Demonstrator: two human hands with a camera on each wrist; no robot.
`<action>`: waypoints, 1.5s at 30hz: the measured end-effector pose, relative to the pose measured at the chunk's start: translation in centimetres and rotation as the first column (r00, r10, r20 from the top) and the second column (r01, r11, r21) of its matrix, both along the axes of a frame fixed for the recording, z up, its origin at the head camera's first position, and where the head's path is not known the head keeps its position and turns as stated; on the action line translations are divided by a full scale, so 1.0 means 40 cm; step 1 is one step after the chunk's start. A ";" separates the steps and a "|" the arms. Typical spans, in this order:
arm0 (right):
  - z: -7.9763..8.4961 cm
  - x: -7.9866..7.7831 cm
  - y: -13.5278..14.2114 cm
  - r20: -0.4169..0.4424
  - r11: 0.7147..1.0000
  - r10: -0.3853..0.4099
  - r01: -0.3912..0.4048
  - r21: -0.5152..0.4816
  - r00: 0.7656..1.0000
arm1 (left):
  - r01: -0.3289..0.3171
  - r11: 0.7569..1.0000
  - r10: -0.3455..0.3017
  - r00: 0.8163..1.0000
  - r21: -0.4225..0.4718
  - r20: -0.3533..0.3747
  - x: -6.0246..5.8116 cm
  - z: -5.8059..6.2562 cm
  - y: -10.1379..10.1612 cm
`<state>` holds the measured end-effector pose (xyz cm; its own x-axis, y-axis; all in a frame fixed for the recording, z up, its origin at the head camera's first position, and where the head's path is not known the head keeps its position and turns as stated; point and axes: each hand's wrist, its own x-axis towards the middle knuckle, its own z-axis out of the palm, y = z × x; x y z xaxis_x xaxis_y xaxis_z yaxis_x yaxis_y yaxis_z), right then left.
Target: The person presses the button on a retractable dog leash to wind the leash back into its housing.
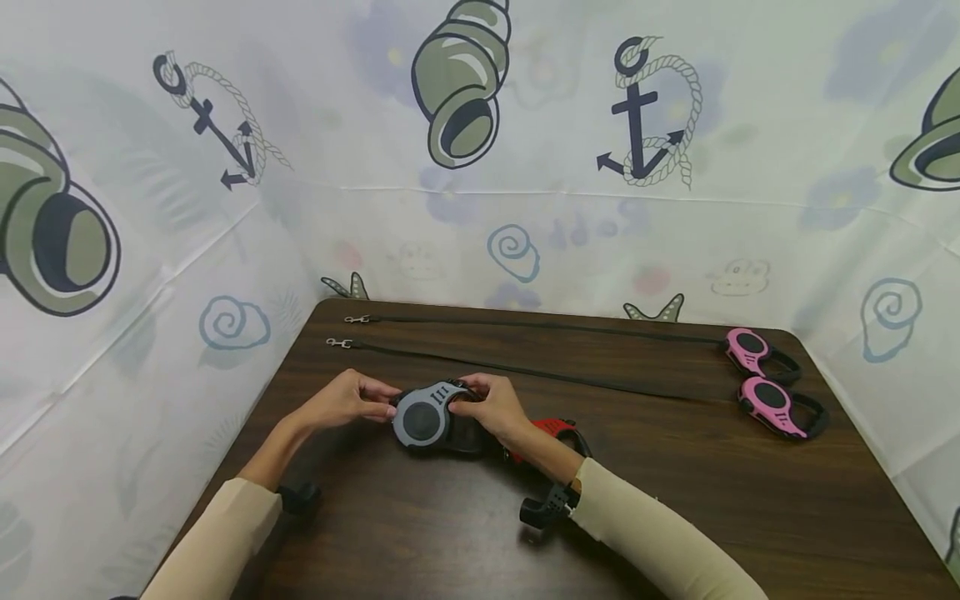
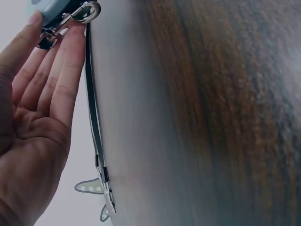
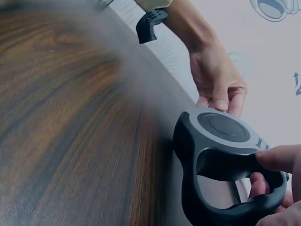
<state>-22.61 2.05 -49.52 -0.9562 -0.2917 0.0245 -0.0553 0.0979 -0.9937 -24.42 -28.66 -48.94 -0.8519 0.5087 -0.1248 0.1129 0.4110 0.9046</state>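
Observation:
A grey and black retractable dog leash [image 1: 421, 422] is held up between my two hands above the table. My right hand [image 1: 493, 406] grips its black handle, with thumb and fingers around the loop, as the right wrist view shows. At its other end my left hand [image 1: 351, 400] pinches the metal clip [image 2: 88, 12], thumb on one side and fingers on the other, where the clip meets the casing. Behind my right forearm lies a red retractable leash [image 1: 551, 427], partly hidden.
Two pink retractable leashes [image 1: 769, 405] lie at the right of the brown table [image 1: 420, 533]. Their black straps [image 1: 525, 379] stretch left to metal clips [image 1: 339, 342] near the far left corner. A printed cloth [image 1: 555, 217] hangs behind the table.

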 end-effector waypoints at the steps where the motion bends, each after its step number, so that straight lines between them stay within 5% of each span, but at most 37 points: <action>1: -0.001 -0.001 0.001 -0.009 0.999 0.002 -0.002 0.033 1.000 | 0.004 1.000 -0.004 1.000 0.002 0.005 -0.001 0.000 0.001; 6: 0.003 -0.006 0.006 -0.051 0.977 0.029 -0.018 0.211 0.998 | 0.007 1.000 -0.007 1.000 0.002 0.015 -0.001 -0.002 0.006; 14: 0.013 -0.022 0.023 -0.118 0.881 0.108 -0.040 0.472 0.987 | -0.028 0.998 0.026 0.999 -0.050 -0.034 -0.003 -0.009 0.016; 19: 0.008 -0.031 0.032 -0.128 0.862 0.154 -0.069 0.502 0.980 | -0.026 0.997 0.024 0.999 -0.070 -0.029 -0.001 -0.010 0.022; 28: 0.004 -0.038 0.041 -0.111 0.831 0.221 -0.128 0.541 0.969 | 0.003 0.985 -0.024 0.992 -0.170 -0.125 -0.006 -0.018 0.021; 38: 0.000 -0.037 0.051 -0.143 0.805 0.254 -0.127 0.579 0.956 | -0.054 0.964 -0.003 0.977 -0.259 -0.213 -0.003 -0.016 0.028; 45: 0.000 -0.038 0.057 -0.193 0.785 0.280 -0.108 0.610 0.941 | -0.045 0.963 -0.010 0.979 -0.265 -0.203 -0.002 -0.012 0.030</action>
<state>-24.13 4.34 -49.54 -0.8599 -0.5098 0.0254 -0.3825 0.6105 -0.6936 -24.50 -27.47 -49.42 -0.8816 0.4652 -0.0800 0.2712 0.6378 0.7209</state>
